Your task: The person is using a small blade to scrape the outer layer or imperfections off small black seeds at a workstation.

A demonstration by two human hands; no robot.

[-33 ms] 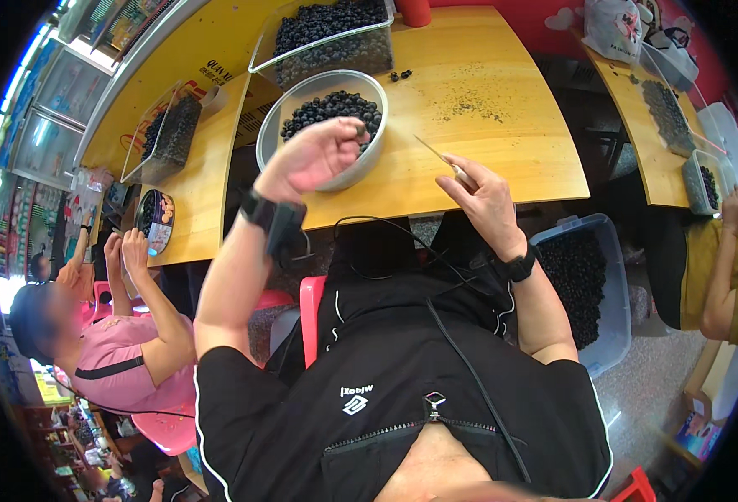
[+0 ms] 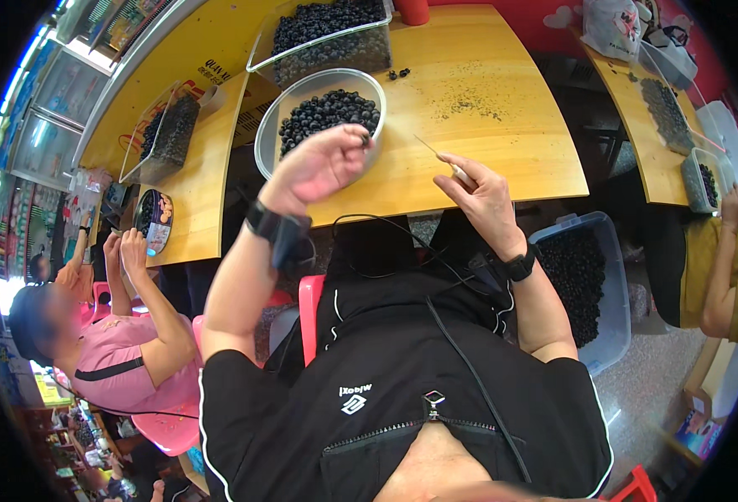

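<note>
My left hand (image 2: 323, 163) is raised over the near rim of a round translucent bowl (image 2: 263, 146). Its fingertips pinch a small dark round berry (image 2: 365, 140). Inside the bowl lies a heap of loose dark berries (image 2: 331, 109). To the right, above the table's front edge, my right hand (image 2: 484, 197) is closed round the pale handle of a small thin-bladed knife (image 2: 427, 146). The blade points up and left toward the bowl. The two hands are apart.
A rectangular clear bin (image 2: 377, 50) of berries stands behind the bowl on the yellow wooden table (image 2: 519, 151). Dark crumbs (image 2: 469, 102) are scattered there. A floor tub (image 2: 611, 335) of dark berries sits at my right. Co-workers sit on both sides; the left one wears pink (image 2: 126, 351).
My left hand has shifted slightly right and toward me, with the berry still in its fingertips. The right hand and the knife have hardly moved.
</note>
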